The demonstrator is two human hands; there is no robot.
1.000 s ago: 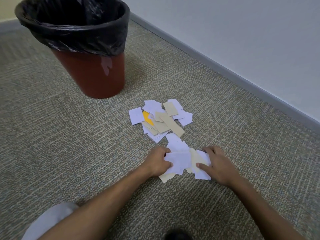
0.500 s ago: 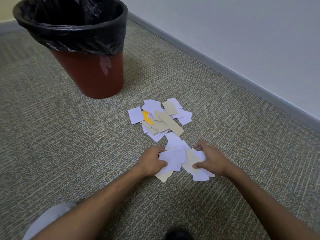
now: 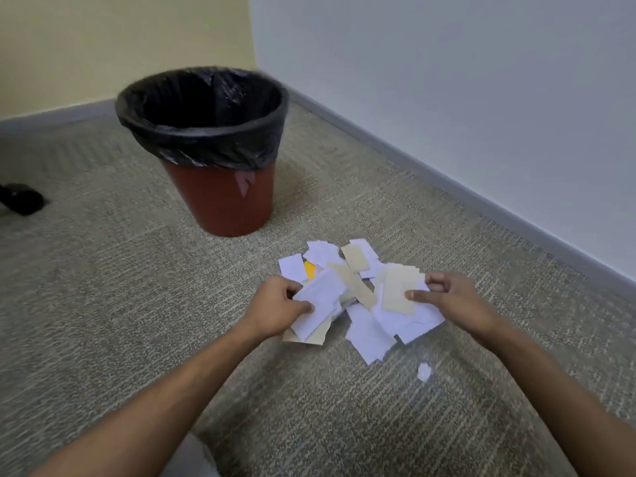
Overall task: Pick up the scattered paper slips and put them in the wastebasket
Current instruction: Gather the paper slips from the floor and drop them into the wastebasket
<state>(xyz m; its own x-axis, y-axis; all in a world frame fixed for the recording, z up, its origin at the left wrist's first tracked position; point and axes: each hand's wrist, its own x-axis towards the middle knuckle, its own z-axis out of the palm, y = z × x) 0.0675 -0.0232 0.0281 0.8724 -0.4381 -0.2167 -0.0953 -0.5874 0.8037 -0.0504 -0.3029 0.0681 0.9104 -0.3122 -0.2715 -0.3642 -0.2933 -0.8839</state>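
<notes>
A red-brown wastebasket (image 3: 223, 201) with a black liner stands on the carpet, up and left of my hands. My left hand (image 3: 275, 308) grips a bunch of white and tan paper slips (image 3: 318, 304). My right hand (image 3: 454, 297) pinches a second bunch (image 3: 401, 294) with a tan slip on top and white slips hanging below. Both bunches are lifted above the carpet. Behind them a pile of white, tan and yellow slips (image 3: 344, 258) lies on the floor. One small white scrap (image 3: 424, 371) lies alone below my right hand.
A grey baseboard (image 3: 481, 197) and white wall run along the right. A dark object (image 3: 20, 199) lies on the carpet at the far left. Part of my knee (image 3: 192, 459) shows at the bottom edge.
Both hands have raised their bunches of slips off the carpet and drawn apart. The view has tilted up, showing the whole wastebasket and the room corner. A small scrap now lies alone.
</notes>
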